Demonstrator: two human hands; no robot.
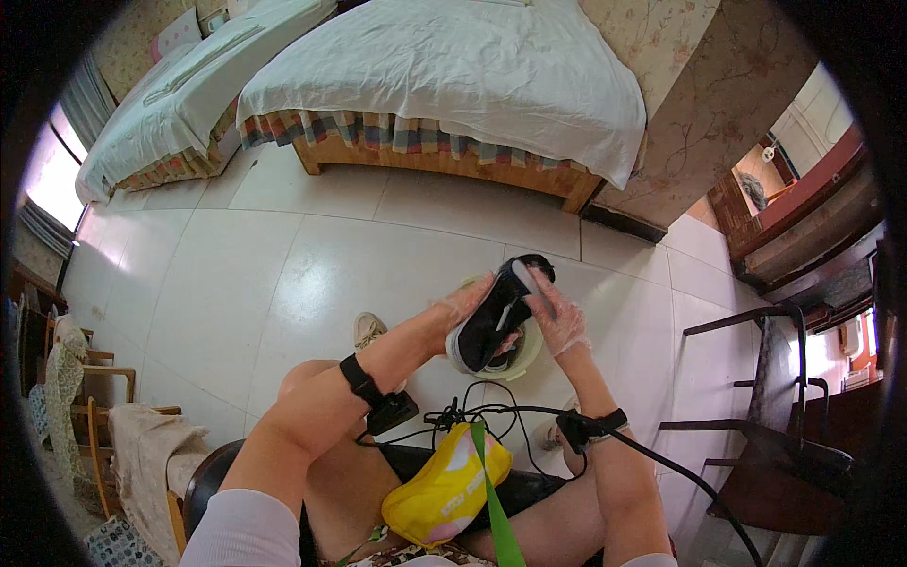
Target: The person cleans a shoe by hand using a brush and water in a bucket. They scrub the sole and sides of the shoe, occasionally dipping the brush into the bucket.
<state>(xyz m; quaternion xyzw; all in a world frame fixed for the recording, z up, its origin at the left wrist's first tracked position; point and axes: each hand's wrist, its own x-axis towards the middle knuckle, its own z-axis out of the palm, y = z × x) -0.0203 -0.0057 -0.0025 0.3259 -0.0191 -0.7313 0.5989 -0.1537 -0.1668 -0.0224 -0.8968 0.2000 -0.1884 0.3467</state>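
Note:
In a clear plastic glove, my left hand (469, 301) grips a black shoe with a white sole (489, 322) along its left side. The shoe is tilted over a pale green basin (528, 354) on the floor. My right hand (556, 315), also in a clear glove, is at the shoe's upper right side, with a whitish, blurred object (526, 276) by its fingers; what that is I cannot tell. Below the held shoe, another dark thing, partly hidden, shows in the basin. A yellow pouch (450, 485) on a green strap lies on my lap.
Black cables (453, 418) run from my lap past my right wrist. A black armchair (772, 383) stands at right. Beds with white covers (439, 64) are ahead, near a wallpapered wall corner (666, 142). Cloth-draped wooden chairs (145, 439) are at left.

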